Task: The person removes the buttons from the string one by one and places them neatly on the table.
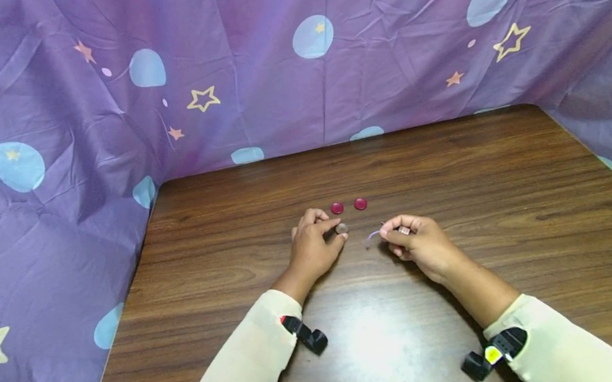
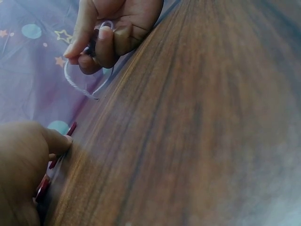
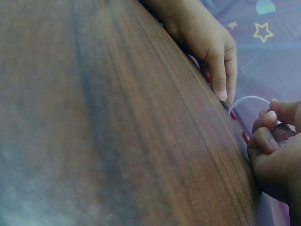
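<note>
- The right hand pinches a thin cord between thumb and forefinger, its other fingers curled in.
- The cord leaves those fingertips and curves down toward the left hand; whether its lowest part touches the table I cannot tell.
- Within the right hand's curled fingers sits a dark lump, mostly hidden, so its shape is unclear.
- The left hand has a narrow grip: thumb and forefinger pinch a brown disc at their tips, just above or on the wood.
- The brown disc lies between the two hands, nearer the left and apart from the cord.
- The cord looks whitish to pale lilac, and twisted like string in the left wrist view; a small pale loop also shows at the right hand's fingers.
- The brown disc is small, round and dull greyish.
- Two red discs, one left and one right, lie flat and apart just beyond the left hand's fingers; they are round, dark red and glossy.
- Count from the head view: one cord, one brown disc, two red discs. The wrist views show three red edges, one close beside the left hand.
</note>
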The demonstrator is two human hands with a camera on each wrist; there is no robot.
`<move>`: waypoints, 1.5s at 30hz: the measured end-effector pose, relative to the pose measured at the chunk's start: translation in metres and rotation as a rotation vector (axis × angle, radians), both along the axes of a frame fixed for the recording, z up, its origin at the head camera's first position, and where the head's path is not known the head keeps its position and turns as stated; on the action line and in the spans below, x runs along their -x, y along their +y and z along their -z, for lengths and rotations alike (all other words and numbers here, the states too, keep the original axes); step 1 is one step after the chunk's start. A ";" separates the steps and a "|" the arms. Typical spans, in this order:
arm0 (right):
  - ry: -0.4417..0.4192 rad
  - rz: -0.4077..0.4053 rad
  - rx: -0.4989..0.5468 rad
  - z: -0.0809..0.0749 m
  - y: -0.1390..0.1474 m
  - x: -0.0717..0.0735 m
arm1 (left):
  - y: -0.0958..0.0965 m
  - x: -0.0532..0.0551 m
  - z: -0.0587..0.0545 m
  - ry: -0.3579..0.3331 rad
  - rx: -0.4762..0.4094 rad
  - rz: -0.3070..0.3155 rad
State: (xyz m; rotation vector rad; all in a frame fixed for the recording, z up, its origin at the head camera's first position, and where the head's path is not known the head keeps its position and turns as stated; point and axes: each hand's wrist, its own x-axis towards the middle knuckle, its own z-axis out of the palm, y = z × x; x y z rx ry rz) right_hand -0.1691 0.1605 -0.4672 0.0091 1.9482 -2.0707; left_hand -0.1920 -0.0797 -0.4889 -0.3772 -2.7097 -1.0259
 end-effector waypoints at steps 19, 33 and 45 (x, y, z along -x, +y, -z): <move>0.002 0.009 -0.006 -0.003 0.001 -0.001 | 0.000 0.000 0.000 0.011 -0.025 -0.015; 0.004 -0.098 0.090 -0.004 0.000 -0.004 | 0.000 0.000 0.000 0.001 -0.060 -0.020; -0.020 -0.161 0.145 -0.003 -0.002 -0.002 | -0.002 -0.001 0.001 0.047 -0.145 -0.018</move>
